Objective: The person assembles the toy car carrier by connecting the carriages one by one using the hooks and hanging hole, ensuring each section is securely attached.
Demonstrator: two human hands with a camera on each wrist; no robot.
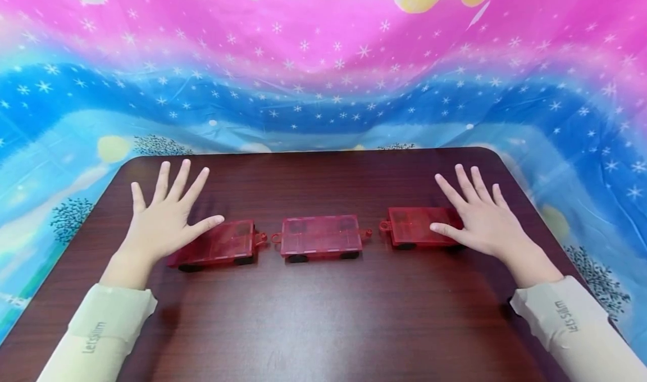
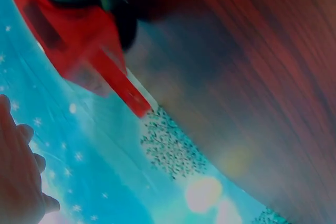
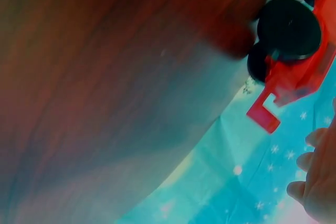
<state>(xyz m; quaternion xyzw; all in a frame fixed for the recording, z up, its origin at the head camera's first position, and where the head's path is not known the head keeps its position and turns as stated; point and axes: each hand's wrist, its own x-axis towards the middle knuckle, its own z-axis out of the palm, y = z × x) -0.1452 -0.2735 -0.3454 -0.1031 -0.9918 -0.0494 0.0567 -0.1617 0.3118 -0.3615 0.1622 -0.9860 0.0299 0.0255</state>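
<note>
Three red see-through toy train cars with black wheels stand in a row across the table in the head view. My left hand, fingers spread straight, overlaps the rear of the left car. In the middle stands the second car, with small gaps between its hooks and the neighbouring couplings. My right hand is spread over the right end of the third car and hides part of it. Neither hand grips anything. Each wrist view shows a red car and, in the right one, a black wheel beside the fingers.
The dark brown wooden table has rounded far corners. Behind and beside it hangs a pink and blue cloth printed with snowflakes. Pale sleeves cover both forearms.
</note>
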